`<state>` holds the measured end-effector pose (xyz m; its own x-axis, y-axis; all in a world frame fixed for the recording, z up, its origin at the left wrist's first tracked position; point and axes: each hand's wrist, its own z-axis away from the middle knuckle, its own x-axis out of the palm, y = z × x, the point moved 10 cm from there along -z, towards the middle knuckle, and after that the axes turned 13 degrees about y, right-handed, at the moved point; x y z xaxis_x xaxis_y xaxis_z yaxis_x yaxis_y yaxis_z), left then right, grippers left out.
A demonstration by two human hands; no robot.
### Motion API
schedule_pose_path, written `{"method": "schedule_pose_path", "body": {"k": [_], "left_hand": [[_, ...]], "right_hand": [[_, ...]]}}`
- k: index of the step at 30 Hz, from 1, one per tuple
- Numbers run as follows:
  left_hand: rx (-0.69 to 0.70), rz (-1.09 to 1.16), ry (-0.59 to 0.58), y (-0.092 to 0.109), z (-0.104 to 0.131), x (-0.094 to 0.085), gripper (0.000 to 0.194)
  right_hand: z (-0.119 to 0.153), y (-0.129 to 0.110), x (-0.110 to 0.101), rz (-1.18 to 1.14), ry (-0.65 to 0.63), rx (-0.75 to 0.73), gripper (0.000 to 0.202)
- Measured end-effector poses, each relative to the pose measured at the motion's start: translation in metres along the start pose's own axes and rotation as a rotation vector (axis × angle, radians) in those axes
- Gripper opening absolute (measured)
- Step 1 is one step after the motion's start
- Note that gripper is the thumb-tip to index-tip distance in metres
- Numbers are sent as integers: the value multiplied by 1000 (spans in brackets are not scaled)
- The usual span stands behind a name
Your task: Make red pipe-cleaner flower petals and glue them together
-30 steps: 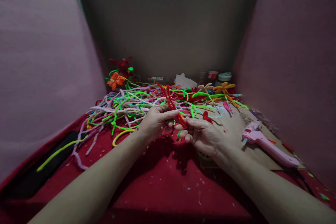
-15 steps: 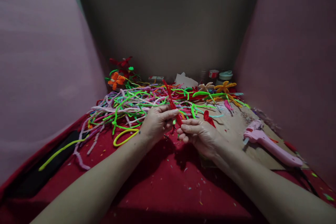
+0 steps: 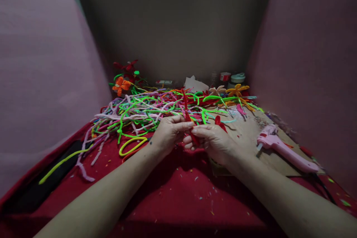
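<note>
Both hands meet at the middle of the view, pinching a red pipe cleaner (image 3: 186,107) whose one end sticks up above the fingers and whose lower part shows between them. My left hand (image 3: 170,132) is closed on it with thumb and forefinger. My right hand (image 3: 212,139) grips it just to the right, fingertips almost touching the left ones. A bent red pipe-cleaner piece (image 3: 220,122) lies behind the right hand. Scissors with yellow and orange handles (image 3: 131,147) lie beside my left wrist, their blades hidden.
A tangled heap of coloured pipe cleaners (image 3: 145,108) covers the back. At right, a pink glue gun (image 3: 287,150) rests on a cardboard sheet (image 3: 242,145). Finished flowers (image 3: 121,85) stand at the back left, and an orange-yellow flower (image 3: 237,90) lies back right. A black strip (image 3: 36,186) lies left.
The hands have drawn closer together, the right moving in towards the left. The red pipe cleaner's upper end has shifted right and stands more upright. The whole view has shifted slightly.
</note>
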<state>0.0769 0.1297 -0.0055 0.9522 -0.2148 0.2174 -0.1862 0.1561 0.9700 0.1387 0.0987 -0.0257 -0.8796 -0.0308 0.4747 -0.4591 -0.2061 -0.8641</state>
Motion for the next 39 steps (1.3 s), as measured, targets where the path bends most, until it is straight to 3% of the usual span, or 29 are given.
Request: {"method": "schedule_pose_path", "body": {"k": [13,22,29,33,36,39], "left_hand": [[78,-25,-54,6,1,6,15],[160,-171,20,12,-2,-3,21],[184,-197,101,21,9,1,26],[363,-361,112,33,11,2,17],[609,-481,90,49,15,5,6],[867,-591,62,64,24,10,12]], "right_hand": [[-1,3,-3,-13,19,32,8],[-1,-2,-3,-10,-2,-7,9],[0,-5,-8,12,106,-29,11],[1,-8,-13,31,159,-25,11],[-1,-12,-15,46,153,-43,9],[-3,-13,-16,64,127,-51,8]]}}
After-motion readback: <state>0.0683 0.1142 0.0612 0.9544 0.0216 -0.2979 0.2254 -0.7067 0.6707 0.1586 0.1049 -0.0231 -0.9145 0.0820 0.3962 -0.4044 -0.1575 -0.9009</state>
